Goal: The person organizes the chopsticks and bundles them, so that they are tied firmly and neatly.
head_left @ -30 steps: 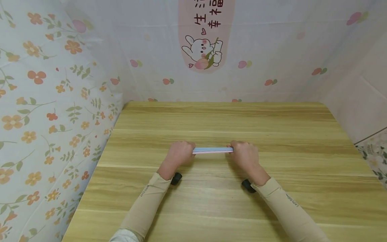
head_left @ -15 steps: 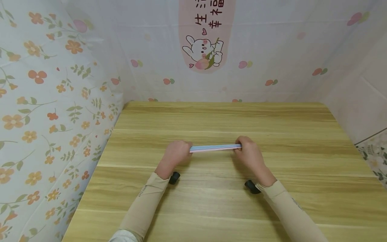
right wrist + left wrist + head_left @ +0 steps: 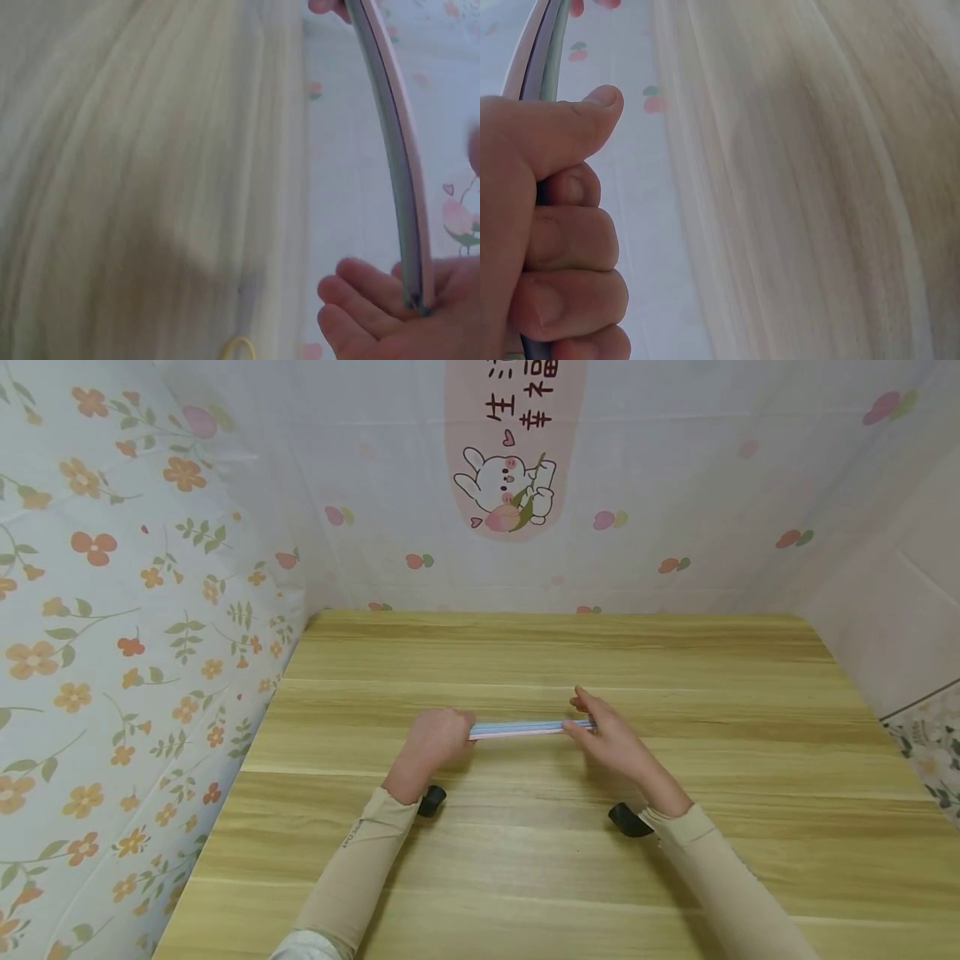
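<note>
A bundle of long, thin pastel strips [image 3: 517,729] in blue, purple and pink spans the gap between both hands, level above the wooden table. My left hand [image 3: 437,742] grips its left end; in the left wrist view the fingers [image 3: 574,238] curl and the thumb lies along the top. At the other end, my right hand [image 3: 611,739] has its fingers loosened and straight. In the right wrist view the strips [image 3: 397,150] meet the palm beside the extended fingers [image 3: 360,300], not wrapped by them. What kind of strips these are, I cannot tell.
The wood-grain table [image 3: 480,877] extends under both arms. A white printed cloth [image 3: 375,468] hangs behind it and a floral cloth [image 3: 97,693] on the left. Black devices [image 3: 431,802] sit under the wrists. A yellow loop [image 3: 240,349] shows at the right wrist view's lower edge.
My hands first moved apart, the right one going right and showing more of the strips. Since then the right hand has uncurled its fingers; the left hand keeps its grip.
</note>
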`<control>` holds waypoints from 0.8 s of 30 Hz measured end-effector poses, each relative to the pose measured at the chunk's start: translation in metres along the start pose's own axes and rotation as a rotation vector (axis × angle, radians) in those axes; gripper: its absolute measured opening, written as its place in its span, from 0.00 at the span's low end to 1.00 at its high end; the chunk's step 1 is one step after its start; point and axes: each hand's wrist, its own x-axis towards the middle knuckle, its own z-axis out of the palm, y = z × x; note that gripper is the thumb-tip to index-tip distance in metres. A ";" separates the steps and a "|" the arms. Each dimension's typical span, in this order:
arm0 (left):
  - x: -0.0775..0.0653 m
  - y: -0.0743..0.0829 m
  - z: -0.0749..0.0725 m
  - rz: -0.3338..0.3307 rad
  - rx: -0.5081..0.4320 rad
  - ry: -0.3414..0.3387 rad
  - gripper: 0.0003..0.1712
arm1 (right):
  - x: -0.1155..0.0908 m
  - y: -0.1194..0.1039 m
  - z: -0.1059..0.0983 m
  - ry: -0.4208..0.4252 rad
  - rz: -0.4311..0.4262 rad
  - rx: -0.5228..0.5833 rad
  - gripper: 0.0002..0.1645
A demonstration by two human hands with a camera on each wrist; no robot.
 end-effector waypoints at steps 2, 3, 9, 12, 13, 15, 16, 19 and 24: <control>0.000 0.001 0.001 0.010 0.006 0.012 0.16 | 0.001 0.001 0.002 0.037 0.012 0.053 0.40; 0.000 0.001 0.001 0.014 0.006 0.017 0.17 | 0.001 0.001 0.003 0.060 0.025 0.077 0.39; 0.000 0.006 -0.003 0.006 -0.016 -0.008 0.18 | 0.002 0.002 0.006 0.126 0.081 0.186 0.35; 0.002 0.007 -0.004 -0.012 -0.032 -0.046 0.18 | 0.002 0.001 0.008 0.135 0.092 0.221 0.34; 0.002 0.008 -0.004 -0.019 -0.038 -0.059 0.18 | 0.002 0.001 0.008 0.139 0.095 0.236 0.34; 0.003 0.009 -0.005 -0.029 -0.036 -0.078 0.18 | 0.002 0.000 0.008 0.141 0.103 0.267 0.33; 0.003 0.009 -0.005 -0.032 -0.034 -0.085 0.18 | 0.002 0.000 0.008 0.142 0.105 0.278 0.33; 0.004 0.010 -0.006 -0.036 -0.026 -0.098 0.19 | 0.003 -0.001 0.009 0.138 0.113 0.295 0.33; 0.005 0.012 -0.009 -0.023 -0.008 -0.095 0.18 | 0.003 -0.004 0.008 0.124 0.117 0.302 0.32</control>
